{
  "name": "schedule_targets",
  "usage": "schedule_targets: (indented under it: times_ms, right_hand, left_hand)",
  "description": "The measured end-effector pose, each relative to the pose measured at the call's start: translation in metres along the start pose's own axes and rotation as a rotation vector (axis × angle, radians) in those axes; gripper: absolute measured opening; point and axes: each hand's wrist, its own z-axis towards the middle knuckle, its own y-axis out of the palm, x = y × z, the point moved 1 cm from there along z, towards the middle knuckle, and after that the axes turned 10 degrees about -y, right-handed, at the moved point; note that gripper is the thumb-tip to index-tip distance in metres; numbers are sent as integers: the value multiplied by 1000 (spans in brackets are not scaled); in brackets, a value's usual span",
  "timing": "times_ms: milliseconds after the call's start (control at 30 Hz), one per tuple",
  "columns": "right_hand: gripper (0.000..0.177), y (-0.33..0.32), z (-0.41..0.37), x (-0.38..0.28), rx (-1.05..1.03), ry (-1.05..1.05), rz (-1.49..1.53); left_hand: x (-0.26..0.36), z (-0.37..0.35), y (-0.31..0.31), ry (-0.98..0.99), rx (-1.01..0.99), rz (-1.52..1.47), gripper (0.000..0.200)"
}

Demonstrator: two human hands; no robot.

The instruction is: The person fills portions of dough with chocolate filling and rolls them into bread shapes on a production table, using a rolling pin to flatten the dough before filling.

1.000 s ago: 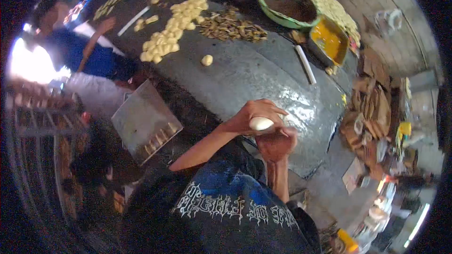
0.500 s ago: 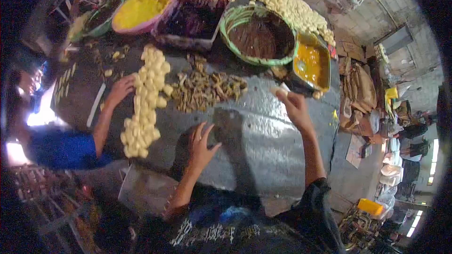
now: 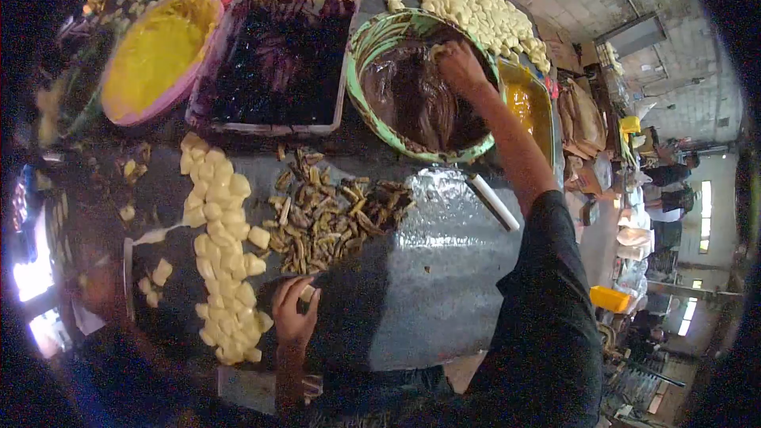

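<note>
My right hand (image 3: 462,71) reaches into a green basin (image 3: 357,103) of brown paste (image 3: 424,107). Its fingers are curled together at the paste, and whatever they hold is hard to make out. Beside a long row of pale dough pieces (image 3: 224,246), my left hand (image 3: 295,313) pinches a small dough piece (image 3: 307,293) between thumb and fingers. Past my left fingertips lies a heap of brownish strips (image 3: 329,218). A white-handled tool (image 3: 495,204) rests on the dark table (image 3: 444,293), under my right forearm.
At the back stand a dark purple-stained tray (image 3: 273,71), a pink-rimmed basin of yellow paste (image 3: 162,55) and a container of orange-yellow stuff (image 3: 523,103). More dough pieces (image 3: 468,4) are spread behind. Several loose dough pieces (image 3: 158,273) lie left.
My right hand has moved from above the table into the green basin. My left hand, open before, has gone to the dough row and closed on a piece. The blue-sleeved arm is no longer clearly visible.
</note>
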Motion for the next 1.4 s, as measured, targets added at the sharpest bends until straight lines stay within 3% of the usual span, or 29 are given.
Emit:
schedule_targets:
  times_ms: [67,100,200,233,300,367,433,533,567,667,733,800,867,933,1000,1067,1100,1167,1233,1400]
  right_hand:
    - [25,34,-4,-12,-112,5,-106]
    - [28,32,-7,-19,-179,31,-148]
    - [29,17,-33,-27,-162,35,190]
    - [27,8,-45,-29,-123,8,222]
    - [24,-7,-55,-32,-363,-1,296]
    - [26,-23,-62,-32,-388,-155,341]
    - [31,-31,-74,-28,-196,-457,354]
    - [24,-23,-85,-43,-319,-470,307]
    - [22,-17,-86,-40,-173,-567,395]
    - [25,-58,-71,-19,-171,-348,1127]
    - [31,-118,-75,-26,-193,183,1590]
    - [39,-156,-88,-42,-20,714,2033]
    - [44,-168,-103,-57,193,616,2484]
    - [48,-235,-144,-102,408,615,2845]
    - [57,-261,-186,-143,470,361,3156]
    - [64,-304,-225,-193,518,399,3454]
    - [64,-315,-246,-221,484,329,3356]
    - [67,-318,-286,-264,429,207,3239]
    - [65,-321,-327,-292,449,220,3169]
    - [50,-316,-399,-316,387,310,2582]
  left_hand:
    - [-12,5,1,133,107,44,21]
    - [-9,8,-4,82,69,58,22]
    - [-15,2,1,-87,160,-114,21]
    - [-14,2,-1,-64,152,-130,19]
    - [-9,-2,-5,-17,138,-117,18]
    - [-3,-5,-6,-14,125,-139,17]
    - [5,-11,-5,-59,110,-196,17]
    - [16,-21,-4,-86,82,-219,17]
    - [21,-25,-5,-49,103,-215,17]
    - [34,-40,-1,25,142,-208,17]
    - [41,-54,2,14,139,-220,17]
    - [41,-64,12,-19,59,-266,27]
    - [60,-74,27,-70,-16,-361,34]
    - [97,-80,42,-85,-160,-530,41]
    - [125,-84,68,-5,-241,-751,43]
    - [150,-96,97,-117,-313,-1047,47]
    - [156,-105,107,-177,-347,-1199,50]
    - [168,-126,94,-239,-436,-1117,46]
    - [206,-170,70,-359,-326,-928,41]
    - [169,-226,121,-456,-179,-1423,31]
